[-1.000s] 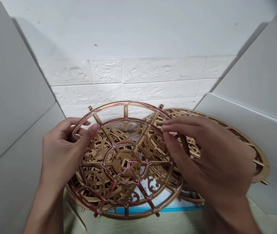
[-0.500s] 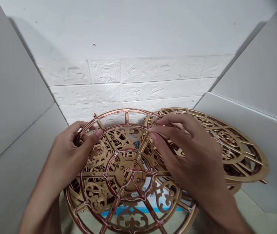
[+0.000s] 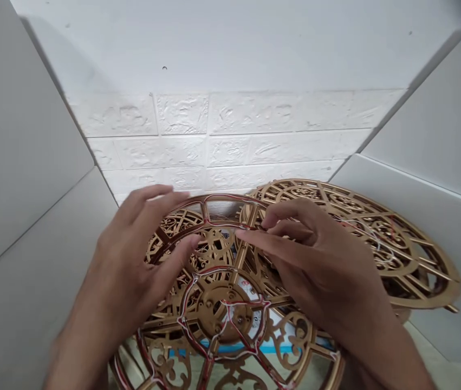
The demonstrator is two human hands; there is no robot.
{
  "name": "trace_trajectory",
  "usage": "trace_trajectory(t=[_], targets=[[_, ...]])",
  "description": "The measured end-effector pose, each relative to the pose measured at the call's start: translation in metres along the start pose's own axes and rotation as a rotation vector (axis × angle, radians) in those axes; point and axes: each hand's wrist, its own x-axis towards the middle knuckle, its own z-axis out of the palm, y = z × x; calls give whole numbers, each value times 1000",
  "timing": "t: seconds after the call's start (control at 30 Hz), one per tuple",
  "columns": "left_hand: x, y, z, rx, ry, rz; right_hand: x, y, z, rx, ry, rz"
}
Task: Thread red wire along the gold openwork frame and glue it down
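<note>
A round gold openwork frame (image 3: 230,273) with red and white wires along its rings and spokes stands tilted in the middle. My left hand (image 3: 132,260) is at its upper left, thumb and fingers apart, over the outer ring. My right hand (image 3: 315,254) is at the upper right, its index fingertip on the inner ring near a spoke and the other fingers curled. Whether that hand pinches a wire is too small to tell.
More gold openwork discs (image 3: 421,271) are stacked at the right, with loose wires on top. Other gold pieces lie behind the frame. White brick-pattern wall (image 3: 250,114) and grey side panels (image 3: 425,200) enclose the space.
The frame has turned and dropped a little. My left hand has loosened from the rim, its fingers now spread above it. My right fingers have curled, the index fingertip moving slightly left and down.
</note>
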Motion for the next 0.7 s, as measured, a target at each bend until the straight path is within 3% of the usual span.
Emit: trace_trajectory(t=[0.1,0.33,0.7], targets=[[-1,3,-1,-37,-69,65,0,0,0,-4,-19,-22],[-7,1,5,-121,-194,56,3,-1,1,-39,22,10],[-6,0,7,-108,-196,43,2,-7,8,-10,70,27]])
